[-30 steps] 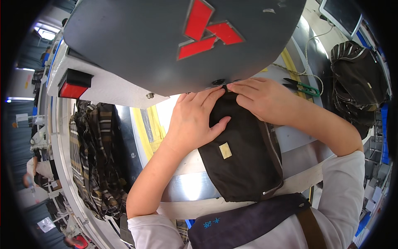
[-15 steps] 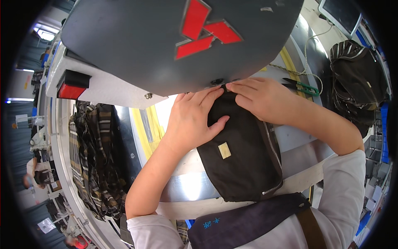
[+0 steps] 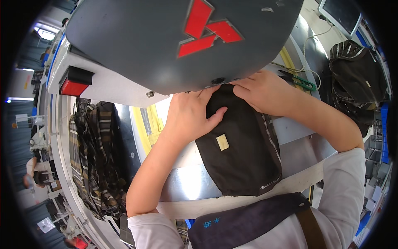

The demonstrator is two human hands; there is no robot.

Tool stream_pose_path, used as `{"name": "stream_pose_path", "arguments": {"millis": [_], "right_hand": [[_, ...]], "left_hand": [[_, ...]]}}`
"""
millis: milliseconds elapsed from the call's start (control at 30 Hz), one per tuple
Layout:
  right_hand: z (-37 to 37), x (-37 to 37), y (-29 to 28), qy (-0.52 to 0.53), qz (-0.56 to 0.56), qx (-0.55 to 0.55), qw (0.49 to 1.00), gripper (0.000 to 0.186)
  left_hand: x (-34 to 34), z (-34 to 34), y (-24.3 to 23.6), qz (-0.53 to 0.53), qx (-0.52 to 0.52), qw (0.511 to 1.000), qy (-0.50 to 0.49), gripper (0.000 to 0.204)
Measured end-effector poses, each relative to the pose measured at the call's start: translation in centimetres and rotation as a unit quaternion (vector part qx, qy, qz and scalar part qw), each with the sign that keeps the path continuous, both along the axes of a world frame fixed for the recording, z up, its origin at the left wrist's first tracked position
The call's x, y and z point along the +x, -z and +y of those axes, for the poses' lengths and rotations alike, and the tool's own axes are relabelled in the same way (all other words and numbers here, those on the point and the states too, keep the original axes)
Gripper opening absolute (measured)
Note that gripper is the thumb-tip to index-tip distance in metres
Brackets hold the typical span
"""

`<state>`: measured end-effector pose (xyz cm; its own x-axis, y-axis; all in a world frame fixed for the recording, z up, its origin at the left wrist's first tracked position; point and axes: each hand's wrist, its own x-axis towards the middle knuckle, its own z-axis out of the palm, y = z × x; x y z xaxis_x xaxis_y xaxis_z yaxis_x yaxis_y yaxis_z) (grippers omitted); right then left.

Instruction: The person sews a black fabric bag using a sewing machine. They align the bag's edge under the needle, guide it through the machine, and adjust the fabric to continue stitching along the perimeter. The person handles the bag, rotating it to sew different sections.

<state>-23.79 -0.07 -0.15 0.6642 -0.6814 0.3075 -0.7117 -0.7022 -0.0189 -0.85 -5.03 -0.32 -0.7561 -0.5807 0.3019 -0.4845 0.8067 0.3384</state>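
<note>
A dark brown fabric piece [image 3: 244,166], with a zipper [image 3: 271,145] along its right side and a small pale yellow label [image 3: 222,142], lies on the metal plate beneath a grey sewing machine head [image 3: 137,45]. My left hand [image 3: 186,116] rests on the fabric's left edge, fingers stretched forward and thumb spread apart. At the fabric's far right edge, my right hand [image 3: 265,93] has its fingers bent and pressed together on the cloth. The machine head hides the fingertips of both hands and the fabric's far end.
Striped dark cloth [image 3: 95,157] hangs in a heap at the left. Green-handled snips [image 3: 304,83] lie right of the machine near a cord [image 3: 306,54]. Farther right sits a pile of dark zippered pieces [image 3: 356,74]. A red-and-black switch [image 3: 76,81] is on the machine's left.
The fabric piece has slid slightly away from me, farther under the machine head. Both hands have moved forward with it, and the right fingertips have gone out of sight.
</note>
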Motion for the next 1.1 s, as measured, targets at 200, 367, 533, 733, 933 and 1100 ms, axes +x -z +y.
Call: {"name": "stream_pose_path", "arguments": {"millis": [200, 367, 533, 733, 933, 1100], "right_hand": [[0.1, 0.2, -0.3, 0.002, 0.006, 0.005, 1.000, 0.021], [0.0, 0.2, 0.0, 0.005, 0.003, 0.003, 1.000, 0.021], [0.4, 0.3, 0.0, 0.005, -0.004, 0.002, 1.000, 0.018], [1.4, 0.2, 0.3, 0.005, -0.025, 0.000, 1.000, 0.012], [1.3, 0.3, 0.1, -0.003, -0.025, -0.003, 1.000, 0.015], [1.3, 0.3, 0.4, 0.003, -0.030, -0.004, 1.000, 0.011]], "left_hand": [[0.1, -0.1, 0.3, 0.007, 0.001, 1.000, 0.003, 0.047], [0.2, -0.1, 0.5, 0.011, -0.002, 1.000, 0.008, 0.048], [0.2, 0.2, 0.5, 0.035, -0.011, 0.999, 0.029, 0.048], [-0.1, 1.5, 0.8, 0.049, 0.006, 0.999, 0.012, 0.048], [-0.1, 1.5, 0.8, 0.045, -0.003, 0.999, 0.013, 0.047], [-0.1, 1.4, 0.8, 0.044, -0.006, 0.999, 0.015, 0.047]]}}
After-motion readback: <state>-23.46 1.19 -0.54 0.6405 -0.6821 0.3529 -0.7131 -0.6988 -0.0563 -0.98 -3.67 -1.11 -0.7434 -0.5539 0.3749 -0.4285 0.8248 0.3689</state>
